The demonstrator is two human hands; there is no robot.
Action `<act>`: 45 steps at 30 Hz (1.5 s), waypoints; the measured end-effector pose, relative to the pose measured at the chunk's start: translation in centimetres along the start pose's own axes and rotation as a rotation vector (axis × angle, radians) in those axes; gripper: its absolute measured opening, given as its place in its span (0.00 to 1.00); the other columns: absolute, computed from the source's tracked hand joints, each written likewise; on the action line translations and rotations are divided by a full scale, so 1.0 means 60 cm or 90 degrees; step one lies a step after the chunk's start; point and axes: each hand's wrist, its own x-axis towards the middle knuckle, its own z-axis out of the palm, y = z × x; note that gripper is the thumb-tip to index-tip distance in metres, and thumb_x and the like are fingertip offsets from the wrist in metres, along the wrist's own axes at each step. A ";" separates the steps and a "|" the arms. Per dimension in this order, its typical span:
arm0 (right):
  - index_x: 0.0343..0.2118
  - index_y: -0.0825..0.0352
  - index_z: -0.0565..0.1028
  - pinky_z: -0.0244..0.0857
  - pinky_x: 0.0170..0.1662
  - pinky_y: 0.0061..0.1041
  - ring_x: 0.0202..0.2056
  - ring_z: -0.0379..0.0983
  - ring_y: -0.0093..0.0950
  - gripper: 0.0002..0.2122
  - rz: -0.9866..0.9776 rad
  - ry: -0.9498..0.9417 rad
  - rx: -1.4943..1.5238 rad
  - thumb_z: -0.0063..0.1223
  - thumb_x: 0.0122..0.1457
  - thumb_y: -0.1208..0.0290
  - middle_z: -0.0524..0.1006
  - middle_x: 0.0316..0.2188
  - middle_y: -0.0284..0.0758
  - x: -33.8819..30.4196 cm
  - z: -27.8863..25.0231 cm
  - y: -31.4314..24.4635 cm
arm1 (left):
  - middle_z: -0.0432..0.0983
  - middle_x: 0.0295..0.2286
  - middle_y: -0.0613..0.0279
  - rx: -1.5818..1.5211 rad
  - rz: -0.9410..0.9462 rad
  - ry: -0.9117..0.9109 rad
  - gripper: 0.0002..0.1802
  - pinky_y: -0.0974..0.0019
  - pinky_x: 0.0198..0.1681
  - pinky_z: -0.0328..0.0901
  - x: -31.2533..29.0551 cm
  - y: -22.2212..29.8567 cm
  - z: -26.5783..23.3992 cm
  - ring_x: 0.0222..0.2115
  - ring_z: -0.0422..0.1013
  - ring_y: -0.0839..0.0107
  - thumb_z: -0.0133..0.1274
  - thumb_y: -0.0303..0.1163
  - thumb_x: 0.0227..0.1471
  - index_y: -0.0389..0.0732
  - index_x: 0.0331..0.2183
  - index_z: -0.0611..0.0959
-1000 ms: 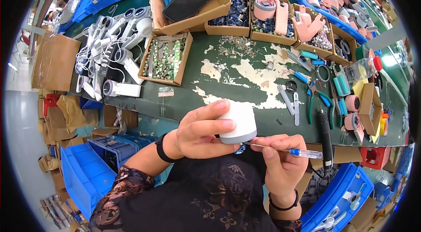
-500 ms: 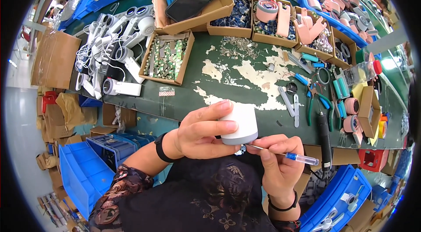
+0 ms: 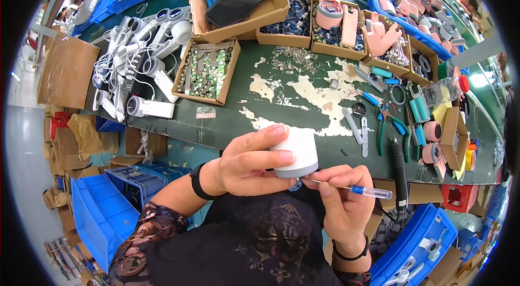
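Note:
My left hand [image 3: 250, 164] is wrapped round a white rounded housing with a grey band [image 3: 299, 152], held tilted in front of my chest. In my right hand [image 3: 346, 199] is a small screwdriver with a clear and blue handle [image 3: 370, 192], pinched between thumb and fingers. Its thin shaft points left toward the underside of the housing. Whether the tip touches the housing I cannot tell, since that side faces away. A small blue piece [image 3: 296, 185] shows just below the grey band.
On the green table [image 3: 227, 123], a carton of small circuit boards [image 3: 206, 72] stands beside white handheld fans [image 3: 146, 64]. To the right lie pliers [image 3: 383, 123] and a black electric screwdriver [image 3: 400, 172]. Cartons of parts line the back. Blue crates [image 3: 103, 215] flank me below.
Both hands keep nearly the same place and grip. The screwdriver and my right hand have shifted very slightly left.

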 end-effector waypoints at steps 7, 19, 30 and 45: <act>0.37 0.72 0.66 0.76 0.46 0.26 0.41 0.81 0.32 0.07 0.014 0.014 -0.066 0.52 0.62 0.88 0.79 0.40 0.50 0.003 0.006 -0.014 | 0.69 0.53 0.63 -0.004 0.006 -0.005 0.18 0.45 0.61 0.68 0.004 0.001 -0.001 0.62 0.62 0.48 0.72 0.25 0.40 0.52 0.36 0.89; 0.37 0.73 0.67 0.76 0.43 0.25 0.40 0.81 0.32 0.07 0.040 0.067 -0.056 0.53 0.62 0.86 0.79 0.39 0.50 0.002 0.018 -0.015 | 0.75 0.50 0.57 0.010 0.026 0.039 0.11 0.46 0.56 0.71 0.012 0.002 0.005 0.56 0.69 0.45 0.66 0.25 0.44 0.46 0.33 0.88; 0.37 0.72 0.68 0.76 0.43 0.27 0.38 0.80 0.30 0.08 -0.034 0.057 -0.121 0.55 0.60 0.87 0.80 0.36 0.48 0.019 0.017 -0.008 | 0.73 0.51 0.61 0.033 0.009 0.039 0.13 0.49 0.57 0.71 0.005 -0.009 -0.005 0.59 0.67 0.46 0.69 0.25 0.42 0.49 0.33 0.88; 0.39 0.72 0.78 0.65 0.30 0.19 0.25 0.71 0.20 0.08 -0.099 0.059 -0.284 0.59 0.56 0.85 0.76 0.26 0.33 0.033 -0.004 0.009 | 0.68 0.57 0.43 -0.665 -0.608 0.279 0.09 0.49 0.57 0.68 0.005 0.023 0.034 0.57 0.69 0.52 0.60 0.27 0.57 0.38 0.40 0.81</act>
